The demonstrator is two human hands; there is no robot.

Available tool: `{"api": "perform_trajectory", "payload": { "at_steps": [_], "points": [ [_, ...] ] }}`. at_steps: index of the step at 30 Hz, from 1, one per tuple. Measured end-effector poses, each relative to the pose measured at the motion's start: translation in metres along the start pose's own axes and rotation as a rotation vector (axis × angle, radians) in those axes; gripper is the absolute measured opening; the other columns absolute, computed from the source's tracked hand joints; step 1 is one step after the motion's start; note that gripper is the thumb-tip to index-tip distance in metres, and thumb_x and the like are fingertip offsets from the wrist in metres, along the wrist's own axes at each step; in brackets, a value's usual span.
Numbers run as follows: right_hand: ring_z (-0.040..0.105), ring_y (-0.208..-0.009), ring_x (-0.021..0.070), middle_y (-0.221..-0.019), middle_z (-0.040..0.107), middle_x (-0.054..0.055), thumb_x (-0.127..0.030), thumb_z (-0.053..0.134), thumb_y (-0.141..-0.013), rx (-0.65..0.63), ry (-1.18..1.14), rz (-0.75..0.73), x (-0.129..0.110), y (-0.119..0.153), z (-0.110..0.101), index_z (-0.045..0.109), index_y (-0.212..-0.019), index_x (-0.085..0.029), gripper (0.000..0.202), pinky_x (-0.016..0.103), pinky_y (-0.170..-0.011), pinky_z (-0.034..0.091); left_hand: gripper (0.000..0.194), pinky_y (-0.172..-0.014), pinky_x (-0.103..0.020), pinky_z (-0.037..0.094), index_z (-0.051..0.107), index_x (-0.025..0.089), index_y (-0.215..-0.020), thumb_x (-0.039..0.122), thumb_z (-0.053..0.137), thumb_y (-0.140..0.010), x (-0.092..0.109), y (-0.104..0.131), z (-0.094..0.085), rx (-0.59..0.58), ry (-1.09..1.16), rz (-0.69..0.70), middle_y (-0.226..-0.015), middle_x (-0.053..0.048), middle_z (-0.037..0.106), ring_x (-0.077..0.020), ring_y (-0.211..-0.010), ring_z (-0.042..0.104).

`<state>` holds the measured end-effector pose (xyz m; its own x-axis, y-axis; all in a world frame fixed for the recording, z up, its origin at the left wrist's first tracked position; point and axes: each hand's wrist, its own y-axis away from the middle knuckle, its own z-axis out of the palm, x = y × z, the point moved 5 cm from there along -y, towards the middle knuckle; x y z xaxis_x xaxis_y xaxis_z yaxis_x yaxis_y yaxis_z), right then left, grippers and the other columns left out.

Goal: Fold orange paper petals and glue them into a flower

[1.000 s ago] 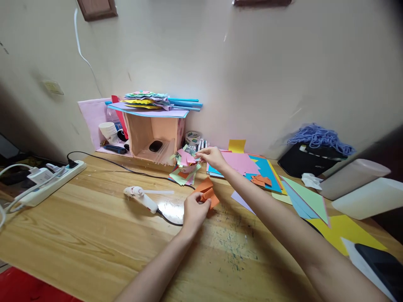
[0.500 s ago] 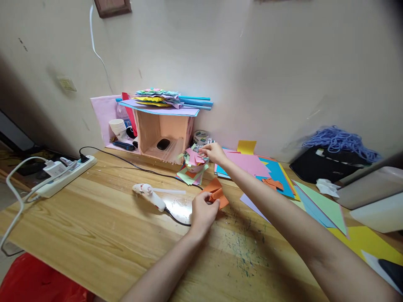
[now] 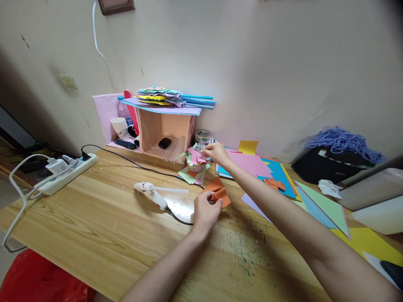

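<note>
My left hand (image 3: pixel 207 213) pinches a folded piece of orange paper (image 3: pixel 223 193) just above the table. Farther back, my right hand (image 3: pixel 217 153) is closed in a pinch on paper scraps at the rim of a small cup (image 3: pixel 195 168). Pink and green paper scraps (image 3: pixel 195 156) stick up out of this cup, and green sheets (image 3: pixel 189 176) lie under it. Which scrap sits between my right fingertips is too small to tell. Left of my left hand, a white hot glue gun (image 3: pixel 153 196) with a clear glue stick lies on its side.
A peach cardboard box (image 3: pixel 150 132) with layered coloured paper (image 3: pixel 160 96) on top stands against the wall. Coloured sheets (image 3: pixel 248 163) and a folded orange piece (image 3: pixel 274 183) lie at right. A white power strip (image 3: pixel 67 174) sits at left; black cords cross the table.
The view has shifted slightly. Both hands keep nearly the same places, the left on the orange paper and the right at the cup of scraps.
</note>
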<state>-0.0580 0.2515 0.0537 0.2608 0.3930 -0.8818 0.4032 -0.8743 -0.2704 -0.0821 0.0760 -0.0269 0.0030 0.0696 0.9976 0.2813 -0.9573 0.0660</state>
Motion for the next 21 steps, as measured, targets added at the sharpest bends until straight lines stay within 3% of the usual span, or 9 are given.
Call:
{"api": "perform_trajectory", "payload": {
  "at_steps": [6,14,18,21],
  "points": [
    [0.062,-0.049,0.0147,-0.052,0.066,0.004,-0.006,0.054,-0.065,-0.039,-0.074,0.063,0.007,-0.005,0.007,0.063,-0.052,-0.015,0.018,0.028,-0.054,0.052,0.011,-0.058,-0.023,0.046,0.063,0.014,-0.070,0.021,0.056,-0.065,0.001,0.001,0.000,-0.005,-0.008,0.005,-0.070,-0.004,0.066,-0.0168,-0.066,0.062],
    [0.067,-0.064,0.0169,-0.064,0.070,0.006,0.000,0.056,-0.058,-0.049,-0.141,0.068,0.010,-0.006,0.003,0.064,-0.069,-0.012,0.018,0.028,-0.062,0.054,0.014,-0.061,-0.025,0.046,0.063,0.013,-0.075,0.021,0.055,-0.067,0.001,0.000,0.000,-0.020,-0.062,0.018,-0.071,-0.005,0.065,-0.0171,-0.066,0.062],
    [0.067,-0.064,0.0189,-0.063,0.070,0.006,-0.007,0.065,-0.055,-0.065,-0.116,0.046,0.008,0.000,-0.004,0.065,-0.072,-0.012,0.018,0.028,-0.059,0.054,0.015,-0.057,-0.024,0.045,0.063,0.012,-0.076,0.018,0.060,-0.062,-0.007,0.003,0.012,-0.198,-0.068,-0.035,-0.073,-0.006,0.065,-0.0165,-0.065,0.061],
    [0.067,-0.064,0.0197,-0.064,0.070,0.006,-0.013,0.070,-0.054,-0.063,-0.083,0.016,0.009,0.003,-0.006,0.066,-0.074,-0.012,0.020,0.029,-0.060,0.053,0.040,-0.058,-0.026,0.047,0.061,0.012,-0.093,0.018,0.071,-0.054,-0.017,0.010,0.022,-0.337,-0.076,-0.105,-0.081,-0.009,0.065,-0.0180,-0.068,0.061]
  ]
}}
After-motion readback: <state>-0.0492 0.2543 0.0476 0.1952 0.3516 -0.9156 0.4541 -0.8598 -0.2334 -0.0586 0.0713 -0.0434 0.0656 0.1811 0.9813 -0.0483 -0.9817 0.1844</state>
